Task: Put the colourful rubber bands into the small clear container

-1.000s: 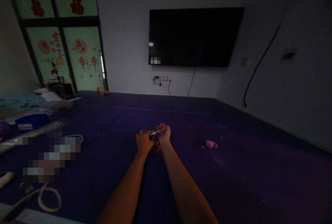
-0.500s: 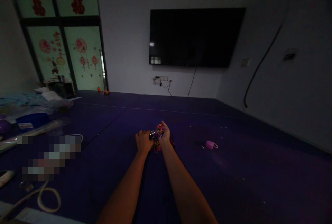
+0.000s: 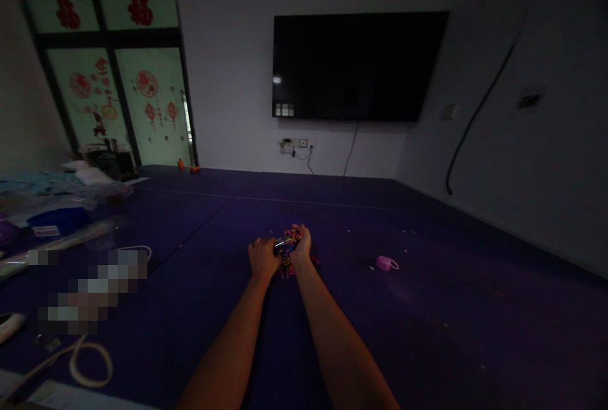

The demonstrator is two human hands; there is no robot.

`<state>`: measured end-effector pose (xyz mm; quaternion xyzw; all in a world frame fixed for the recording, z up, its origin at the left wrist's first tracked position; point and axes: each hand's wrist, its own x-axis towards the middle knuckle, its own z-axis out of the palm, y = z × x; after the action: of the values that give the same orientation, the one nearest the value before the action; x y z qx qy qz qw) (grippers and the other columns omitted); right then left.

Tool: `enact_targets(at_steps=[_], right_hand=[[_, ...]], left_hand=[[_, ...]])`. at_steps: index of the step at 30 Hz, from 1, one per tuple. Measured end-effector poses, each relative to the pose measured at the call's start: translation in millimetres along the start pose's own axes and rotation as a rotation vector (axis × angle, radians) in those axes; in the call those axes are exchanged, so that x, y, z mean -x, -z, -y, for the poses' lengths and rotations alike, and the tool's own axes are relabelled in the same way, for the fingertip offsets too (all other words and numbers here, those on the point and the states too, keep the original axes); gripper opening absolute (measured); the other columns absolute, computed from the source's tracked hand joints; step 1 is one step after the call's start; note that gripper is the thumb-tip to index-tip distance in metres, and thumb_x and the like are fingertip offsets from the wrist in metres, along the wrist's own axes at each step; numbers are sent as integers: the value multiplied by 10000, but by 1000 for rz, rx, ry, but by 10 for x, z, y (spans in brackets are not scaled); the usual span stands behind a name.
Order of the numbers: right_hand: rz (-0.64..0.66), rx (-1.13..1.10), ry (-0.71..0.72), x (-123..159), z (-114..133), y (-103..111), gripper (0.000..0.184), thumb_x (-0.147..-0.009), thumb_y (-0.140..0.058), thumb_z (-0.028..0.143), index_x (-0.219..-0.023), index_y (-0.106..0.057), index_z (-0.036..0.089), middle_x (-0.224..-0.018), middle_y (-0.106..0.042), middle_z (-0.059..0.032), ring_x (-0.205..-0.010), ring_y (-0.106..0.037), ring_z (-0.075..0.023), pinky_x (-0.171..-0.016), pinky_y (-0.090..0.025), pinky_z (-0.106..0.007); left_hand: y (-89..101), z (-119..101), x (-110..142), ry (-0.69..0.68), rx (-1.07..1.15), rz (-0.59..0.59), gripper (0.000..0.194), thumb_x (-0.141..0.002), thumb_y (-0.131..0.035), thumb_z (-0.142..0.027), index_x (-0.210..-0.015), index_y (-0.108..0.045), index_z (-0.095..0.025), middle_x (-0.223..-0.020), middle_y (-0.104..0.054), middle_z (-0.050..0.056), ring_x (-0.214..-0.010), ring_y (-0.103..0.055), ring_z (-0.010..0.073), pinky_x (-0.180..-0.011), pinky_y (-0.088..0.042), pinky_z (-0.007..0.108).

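My left hand (image 3: 264, 260) is wrapped round a small clear container (image 3: 281, 244) with a dark part at its left end. It is tilted onto its side, its right end pointing at my right hand (image 3: 303, 246). The fingers of that hand curl round a cluster of small multicoloured pieces (image 3: 291, 233), pressed up against the container. More such pieces lie in a pile (image 3: 287, 269) on the purple floor (image 3: 361, 327) beneath both hands. They are too small and dark to name exactly. A pink lid-like piece with a loop (image 3: 384, 263) rests to the right.
Left of me are a blue bin (image 3: 59, 221), plastic bags (image 3: 102, 193), a coiled white cord (image 3: 90, 364) and a blurred-out object (image 3: 97, 286). Small white scraps dot the floor. A television (image 3: 358, 68) hangs on the far wall, near a glazed door (image 3: 152, 125).
My right hand's fingers have curled further in over the coloured pieces. My left hand keeps its hold on the container in nearly the same place. The camera view has shifted slightly.
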<state>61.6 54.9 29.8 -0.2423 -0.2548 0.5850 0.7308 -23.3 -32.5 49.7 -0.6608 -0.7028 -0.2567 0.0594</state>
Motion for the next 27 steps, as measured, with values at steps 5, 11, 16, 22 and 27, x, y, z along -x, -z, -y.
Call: enact_targets(at_steps=[5,11,16,22,27], right_hand=[[-77,-21,-43,16,-19,-5,349,-792,-525,493,-637,-536,181,-478,-559,23,-447,-576,-127,-427,-434,-214],[-89,-18,-15,80,-34,-45,325,-765,-611,468,-675,-584,156,-504,-597,12,-448,-568,-115,-421,-429,-199],[-45,-32,8,109,-12,-48,228,-723,-669,367,-771,-643,146,-626,-656,-6,-470,-557,-93,-412,-420,-181],[18,-44,1,113,5,-27,243,-661,-686,206,-901,-661,176,-735,-687,-8,-509,-566,-86,-424,-432,-175],[94,-46,-20,119,-10,-14,290,-657,-667,139,-940,-661,202,-815,-699,-18,-595,-612,-104,-467,-472,-182]], left_hand=[[13,-6,-1,7,1,12,292,-764,-547,-268,-1046,-617,-235,-1029,-668,79,-1049,-508,259,-843,-310,365],[8,-6,3,5,4,-2,268,-779,-530,-284,-1025,-624,-233,-1034,-662,83,-1045,-505,262,-832,-315,366],[-3,-1,10,4,7,-33,253,-785,-515,-286,-1004,-627,-223,-1000,-667,85,-1030,-512,263,-824,-317,368],[1,0,5,24,8,-36,217,-776,-523,-255,-961,-632,-227,-992,-670,80,-1027,-520,261,-820,-319,359],[15,0,8,62,2,-32,232,-780,-522,-243,-987,-625,-234,-1027,-673,70,-1041,-515,258,-830,-320,360]])
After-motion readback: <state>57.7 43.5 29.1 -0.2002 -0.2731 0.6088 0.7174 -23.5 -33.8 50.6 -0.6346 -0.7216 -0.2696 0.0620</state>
